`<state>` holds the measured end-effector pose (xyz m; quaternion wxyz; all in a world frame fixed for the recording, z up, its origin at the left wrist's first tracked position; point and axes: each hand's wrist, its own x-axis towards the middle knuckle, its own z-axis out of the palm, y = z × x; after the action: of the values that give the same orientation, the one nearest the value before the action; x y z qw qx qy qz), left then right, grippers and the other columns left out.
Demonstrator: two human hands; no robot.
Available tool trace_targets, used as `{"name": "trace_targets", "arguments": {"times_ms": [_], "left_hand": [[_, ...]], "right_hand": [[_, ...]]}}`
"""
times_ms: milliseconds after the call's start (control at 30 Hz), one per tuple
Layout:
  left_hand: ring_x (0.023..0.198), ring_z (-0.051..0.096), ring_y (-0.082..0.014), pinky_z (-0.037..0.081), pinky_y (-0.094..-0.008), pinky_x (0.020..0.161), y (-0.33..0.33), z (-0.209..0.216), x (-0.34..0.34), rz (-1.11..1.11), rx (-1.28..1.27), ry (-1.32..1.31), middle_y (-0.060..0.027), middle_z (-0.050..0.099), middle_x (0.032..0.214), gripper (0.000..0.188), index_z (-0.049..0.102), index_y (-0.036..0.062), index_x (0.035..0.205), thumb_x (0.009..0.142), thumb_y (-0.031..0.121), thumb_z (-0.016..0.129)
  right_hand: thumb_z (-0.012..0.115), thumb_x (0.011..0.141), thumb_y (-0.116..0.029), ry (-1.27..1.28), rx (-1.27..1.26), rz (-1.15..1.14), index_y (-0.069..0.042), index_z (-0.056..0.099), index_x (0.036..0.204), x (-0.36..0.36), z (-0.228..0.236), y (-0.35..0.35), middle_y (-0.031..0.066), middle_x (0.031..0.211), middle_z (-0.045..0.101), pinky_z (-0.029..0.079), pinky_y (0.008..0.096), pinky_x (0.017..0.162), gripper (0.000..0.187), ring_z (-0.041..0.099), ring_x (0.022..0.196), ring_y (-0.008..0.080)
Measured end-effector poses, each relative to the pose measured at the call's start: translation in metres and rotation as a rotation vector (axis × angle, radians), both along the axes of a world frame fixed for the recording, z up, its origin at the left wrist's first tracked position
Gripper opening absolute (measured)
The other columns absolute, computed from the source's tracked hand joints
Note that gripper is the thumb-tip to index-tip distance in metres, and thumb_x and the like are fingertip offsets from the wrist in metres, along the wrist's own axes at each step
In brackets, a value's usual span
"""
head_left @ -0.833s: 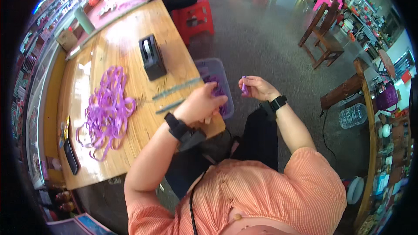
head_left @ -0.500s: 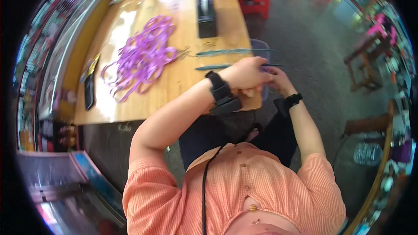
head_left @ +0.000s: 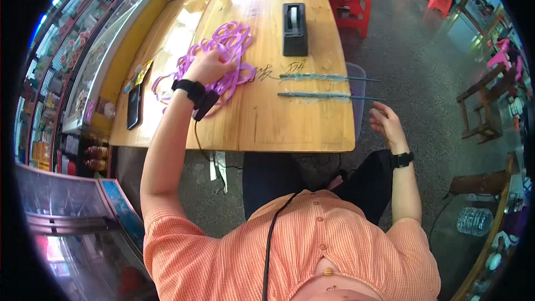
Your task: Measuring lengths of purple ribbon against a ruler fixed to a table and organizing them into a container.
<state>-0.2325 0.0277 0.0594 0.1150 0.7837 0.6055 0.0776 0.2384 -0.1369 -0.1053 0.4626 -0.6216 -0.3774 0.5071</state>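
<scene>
A loose tangle of purple ribbon point(head_left: 237, 36) lies on the left half of a wooden table. My left hand point(head_left: 209, 68) is in the middle of it, fingers curled down among the loops; the fingertips are hidden, but they look closed on the ribbon. Off the table's right edge hovers my right hand point(head_left: 388, 127), fingers loosely bent and apart, with nothing in them. Close to it end two thin dark sticks, an upper one point(head_left: 334, 78) and a lower one point(head_left: 329, 96), taped flat to the tabletop and jutting past the edge.
A black tape dispenser point(head_left: 295, 30) stands toward the table's far right. At the left edge lies a black phone point(head_left: 134, 107) beside a small yellow packet point(head_left: 144, 73). A translucent bin point(head_left: 359, 86) sits below the right edge. Red stools point(head_left: 352, 11) and a wooden chair point(head_left: 486, 103) stand beyond.
My left hand has gone from beside the right hand at the sticks leftward into the ribbon pile. My right hand has drawn slightly away from the stick ends, its fingers now apart.
</scene>
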Motion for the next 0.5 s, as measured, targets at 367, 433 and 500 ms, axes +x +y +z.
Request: {"name": "trace_targets", "arguments": {"times_ms": [367, 433, 500], "left_hand": [[0.071, 0.064, -0.0168, 0.053, -0.0331, 0.069, 0.027, -0.021, -0.037, -0.033, 0.315, -0.542, -0.0062, 0.068, 0.08, 0.025, 0.07, 0.0023, 0.098, 0.094, 0.027, 0.067], [0.069, 0.06, -0.012, 0.05, -0.0294, 0.065, 0.015, 0.005, -0.014, -0.073, 0.219, -0.795, -0.0023, 0.064, 0.077, 0.023, 0.069, 0.0037, 0.099, 0.096, 0.026, 0.066], [0.067, 0.055, -0.0071, 0.047, -0.0258, 0.061, -0.018, 0.034, 0.025, -0.114, 0.102, -1.04, 0.0017, 0.059, 0.075, 0.022, 0.069, 0.0052, 0.1, 0.098, 0.026, 0.065]], "right_hand": [[0.065, 0.098, -0.015, -0.119, 0.433, -0.018, -0.005, 0.065, 0.126, -0.042, 0.106, -0.04, 0.0065, 0.108, 0.07, 0.054, 0.0239, 0.078, 0.029, 0.066, 0.087, 0.0091], [0.065, 0.098, -0.015, -0.165, 0.565, -0.025, -0.004, 0.066, 0.123, -0.061, 0.13, -0.046, 0.0058, 0.103, 0.071, 0.054, 0.0232, 0.075, 0.027, 0.065, 0.084, 0.0079], [0.065, 0.098, -0.014, -0.058, 0.657, 0.021, -0.004, 0.066, 0.122, -0.084, 0.152, -0.051, 0.0053, 0.1, 0.072, 0.054, 0.0229, 0.072, 0.026, 0.064, 0.081, 0.0071]]}}
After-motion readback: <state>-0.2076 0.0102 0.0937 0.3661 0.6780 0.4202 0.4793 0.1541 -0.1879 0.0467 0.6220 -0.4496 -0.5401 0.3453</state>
